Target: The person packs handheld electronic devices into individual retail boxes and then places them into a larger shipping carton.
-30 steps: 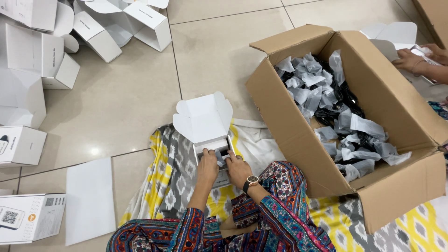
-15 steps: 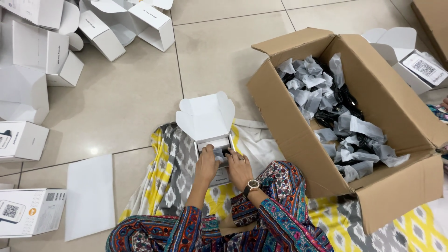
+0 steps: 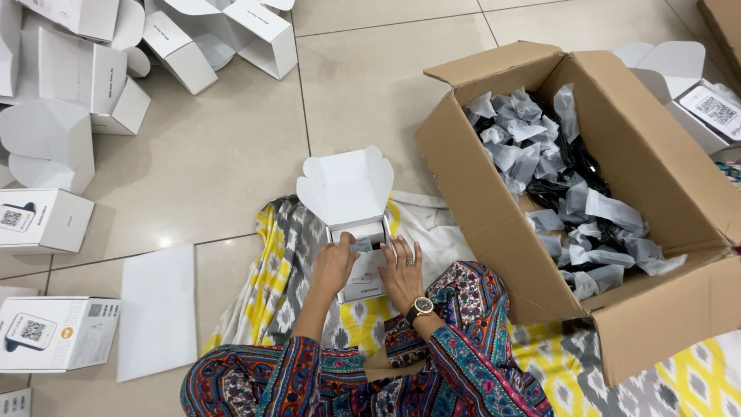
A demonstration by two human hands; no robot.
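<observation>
White card makes up the small open box (image 3: 356, 232) you hold on the patterned cloth (image 3: 270, 286), near its top edge. Your left hand (image 3: 333, 266) and right hand (image 3: 401, 270) grip its two sides (lid flap up). Just beside it stands the big brown carton (image 3: 494, 232) of wrapped cables (image 3: 556, 177).

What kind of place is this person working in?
Probably an informal packing area on a tiled floor: many small white cardboard boxes lie about, a large brown carton holds bagged black cables, and both hands work at one open white box.
</observation>
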